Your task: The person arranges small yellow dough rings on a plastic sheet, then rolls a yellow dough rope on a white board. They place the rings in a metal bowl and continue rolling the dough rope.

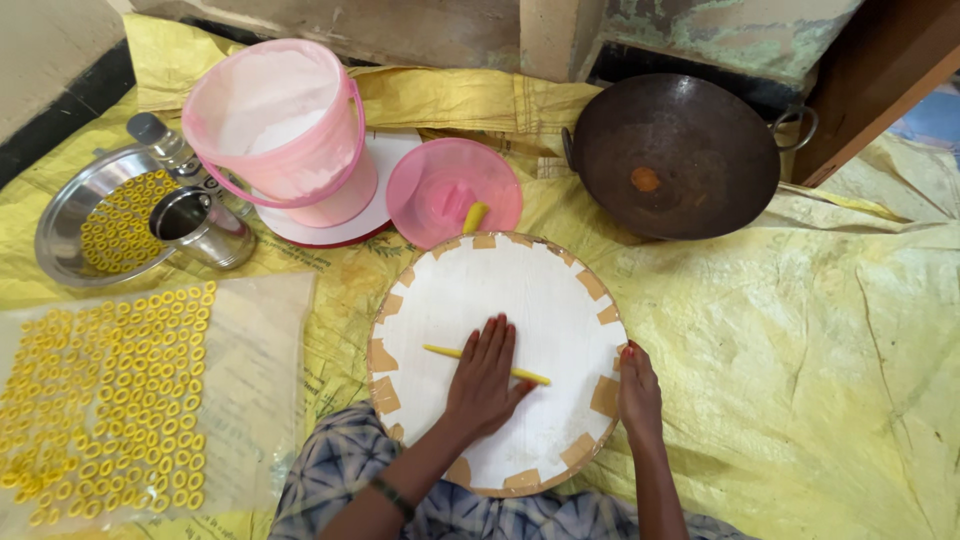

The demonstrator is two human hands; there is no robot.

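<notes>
My left hand lies flat, palm down, on a thin yellow dough rope that stretches across the round white board. The rope sticks out on both sides of the palm. My right hand rests on the board's right rim, fingers curled over the edge. The board, with tan tape patches round its rim, sits on my lap over blue patterned cloth. A short yellow dough piece lies at the board's far edge.
Several yellow dough rings lie on a clear plastic sheet at left. A steel plate holds more rings, beside a steel press. A pink bucket, pink lid and dark wok stand behind, on yellow sacking.
</notes>
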